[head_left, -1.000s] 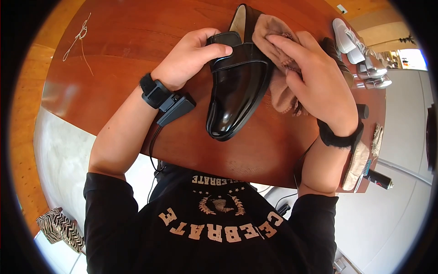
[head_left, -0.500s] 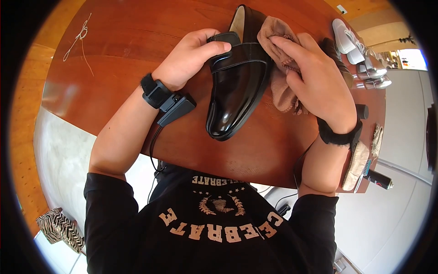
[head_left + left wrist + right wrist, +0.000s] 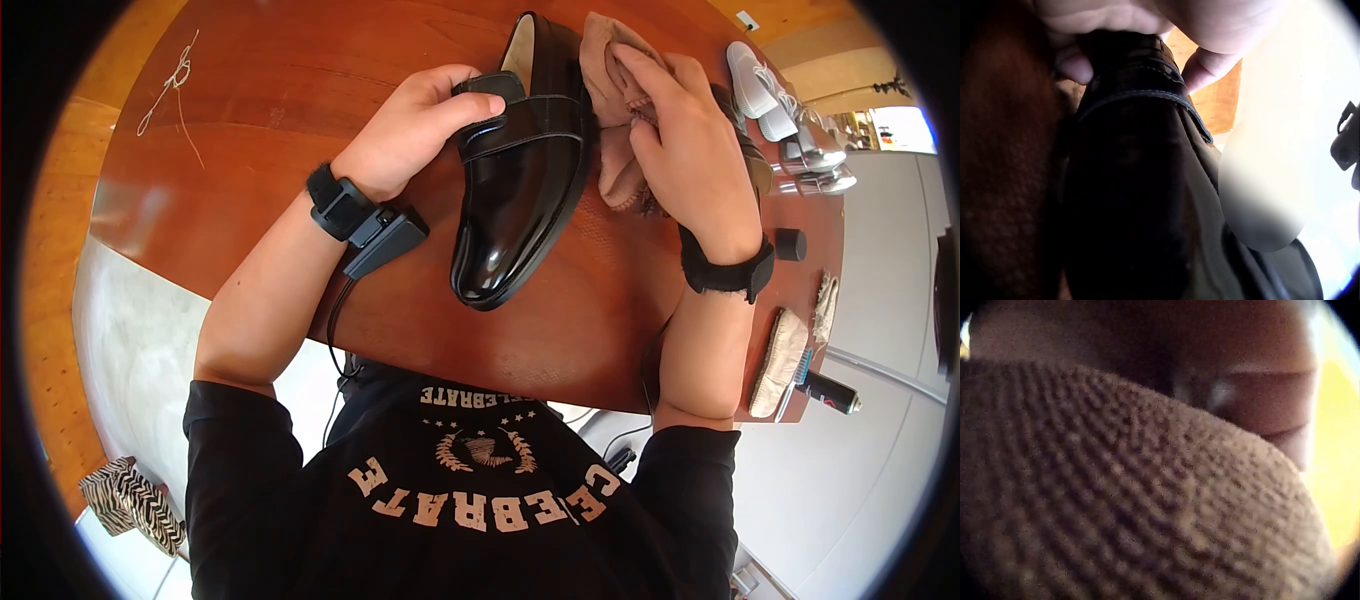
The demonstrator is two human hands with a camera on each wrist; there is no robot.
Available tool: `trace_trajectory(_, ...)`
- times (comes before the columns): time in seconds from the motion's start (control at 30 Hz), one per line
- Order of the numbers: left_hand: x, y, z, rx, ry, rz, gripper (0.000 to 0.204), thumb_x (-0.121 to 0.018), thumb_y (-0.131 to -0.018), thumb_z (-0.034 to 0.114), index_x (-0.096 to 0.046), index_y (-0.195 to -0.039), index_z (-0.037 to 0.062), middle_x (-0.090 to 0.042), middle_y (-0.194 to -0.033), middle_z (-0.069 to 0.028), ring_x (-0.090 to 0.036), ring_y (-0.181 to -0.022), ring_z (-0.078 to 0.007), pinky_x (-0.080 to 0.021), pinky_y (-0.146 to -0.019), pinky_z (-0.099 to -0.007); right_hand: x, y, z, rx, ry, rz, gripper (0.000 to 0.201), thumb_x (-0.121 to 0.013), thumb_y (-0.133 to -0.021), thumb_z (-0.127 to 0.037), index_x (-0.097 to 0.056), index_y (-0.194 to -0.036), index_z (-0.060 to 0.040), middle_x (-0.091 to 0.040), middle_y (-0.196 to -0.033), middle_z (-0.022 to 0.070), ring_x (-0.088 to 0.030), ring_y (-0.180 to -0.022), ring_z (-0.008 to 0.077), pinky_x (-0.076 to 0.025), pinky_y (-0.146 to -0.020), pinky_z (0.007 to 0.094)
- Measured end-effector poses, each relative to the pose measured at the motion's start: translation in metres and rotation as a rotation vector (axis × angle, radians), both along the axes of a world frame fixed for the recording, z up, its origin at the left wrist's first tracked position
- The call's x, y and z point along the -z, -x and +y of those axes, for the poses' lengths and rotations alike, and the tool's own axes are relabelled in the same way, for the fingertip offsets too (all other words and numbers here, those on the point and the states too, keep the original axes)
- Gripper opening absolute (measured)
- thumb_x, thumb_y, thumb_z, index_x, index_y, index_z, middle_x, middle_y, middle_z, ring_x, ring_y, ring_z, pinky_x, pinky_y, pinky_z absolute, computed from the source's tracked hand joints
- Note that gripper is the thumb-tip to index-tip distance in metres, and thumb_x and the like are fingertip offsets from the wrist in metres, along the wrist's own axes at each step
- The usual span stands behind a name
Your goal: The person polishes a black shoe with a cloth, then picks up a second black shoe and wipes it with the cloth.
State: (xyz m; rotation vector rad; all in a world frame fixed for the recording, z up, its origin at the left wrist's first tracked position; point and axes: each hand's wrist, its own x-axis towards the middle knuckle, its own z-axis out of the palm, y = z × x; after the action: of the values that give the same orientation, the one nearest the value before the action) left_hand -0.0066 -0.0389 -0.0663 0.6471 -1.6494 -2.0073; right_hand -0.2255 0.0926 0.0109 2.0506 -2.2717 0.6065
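Observation:
A glossy black loafer point(image 3: 525, 190) is tilted over the table, its toe toward the person. My left hand point(image 3: 415, 125) grips it at the tongue, the thumb on top and the other fingers hidden behind. In the left wrist view the fingers point(image 3: 1207, 65) hold the loafer point(image 3: 1129, 187) around its upper part. My right hand point(image 3: 690, 155) holds a bunched brown cloth point(image 3: 612, 75) beside the loafer's outer side, near the heel. The ribbed weave of the cloth point(image 3: 1147, 500) fills most of the right wrist view, with the fingers point(image 3: 1266, 403) behind it.
White sneakers point(image 3: 755, 85) and other shoes stand at the table's right edge, a dark shoe partly behind the right hand. Nearer lie a black round container point(image 3: 791, 245), a beige pad point(image 3: 780, 362) and a spray can point(image 3: 832, 392). A loose string point(image 3: 180, 75) lies far left.
My right hand has drawn the cloth off the loafer's side, slightly right and away from the person. The left hand and the loafer have barely moved.

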Motion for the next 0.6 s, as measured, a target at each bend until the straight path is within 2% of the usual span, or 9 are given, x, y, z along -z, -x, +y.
trace_trajectory(0.03, 0.0, 0.0, 0.0, 0.002, -0.003, -0.002, 0.027, -0.065, -0.098, 0.027, -0.068, -0.109, 0.0022, -0.068, -0.095, 0.0004, -0.06, -0.088, -0.0082, -0.048, -0.079, -0.026, 0.0, 0.001, 0.0, 0.002, 0.014, 0.003, 0.055, -0.054, -0.084, 0.002, -0.059, -0.138, -0.0095, -0.058, -0.129, 0.0181, -0.062, -0.111, 0.0389, -0.051, -0.096, 0.042)
trace_trajectory(0.13, 0.001, 0.0, 0.001, -0.009, 0.002, 0.003, 0.027, -0.065, -0.098, 0.027, -0.068, -0.108, 0.002, -0.068, -0.094, 0.0002, -0.06, -0.087, -0.0084, -0.048, -0.079, -0.0262, 0.001, 0.001, -0.003, 0.006, 0.171, 0.014, 0.049, -0.055, -0.083, -0.001, -0.064, -0.13, -0.0115, -0.06, -0.125, 0.0199, -0.065, -0.103, 0.0436, -0.054, -0.089, 0.0481)
trace_trajectory(0.23, 0.001, 0.001, 0.001, -0.01, -0.005, 0.001, 0.027, -0.066, -0.098, 0.027, -0.068, -0.107, 0.0019, -0.067, -0.093, 0.0001, -0.06, -0.086, -0.0085, -0.048, -0.078, -0.0264, -0.005, 0.0, -0.003, -0.012, 0.21, -0.042, 0.049, -0.055, -0.083, -0.001, -0.064, -0.131, -0.0117, -0.059, -0.128, 0.0202, -0.065, -0.104, 0.0432, -0.054, -0.09, 0.0471)
trace_trajectory(0.33, 0.002, 0.001, 0.0, -0.007, -0.002, 0.008, 0.027, -0.066, -0.098, 0.027, -0.067, -0.107, 0.0017, -0.067, -0.092, 0.0001, -0.06, -0.085, -0.0086, -0.048, -0.078, -0.0263, -0.004, -0.003, -0.004, -0.107, 0.224, -0.067, 0.049, -0.057, -0.084, -0.002, -0.065, -0.131, -0.0118, -0.06, -0.122, 0.0197, -0.065, -0.102, 0.0424, -0.054, -0.088, 0.0467)
trace_trajectory(0.43, 0.005, 0.001, -0.001, 0.004, 0.016, 0.029, 0.026, -0.066, -0.098, 0.027, -0.067, -0.107, 0.0018, -0.067, -0.092, 0.0002, -0.06, -0.085, -0.0086, -0.048, -0.078, -0.0262, 0.003, -0.005, -0.002, -0.163, 0.034, -0.034, 0.048, -0.057, -0.084, -0.001, -0.065, -0.13, -0.0115, -0.06, -0.114, 0.019, -0.065, -0.098, 0.0414, -0.054, -0.086, 0.0469)
trace_trajectory(0.6, 0.006, 0.001, -0.002, -0.01, 0.005, 0.025, 0.027, -0.066, -0.098, 0.026, -0.067, -0.108, 0.0017, -0.067, -0.093, 0.0002, -0.06, -0.086, -0.0084, -0.048, -0.078, -0.026, -0.015, -0.008, 0.007, -0.222, -0.054, -0.028, 0.045, -0.059, -0.081, 0.0, -0.067, -0.124, -0.0099, -0.059, -0.108, 0.0182, -0.064, -0.094, 0.041, -0.053, -0.081, 0.0475)
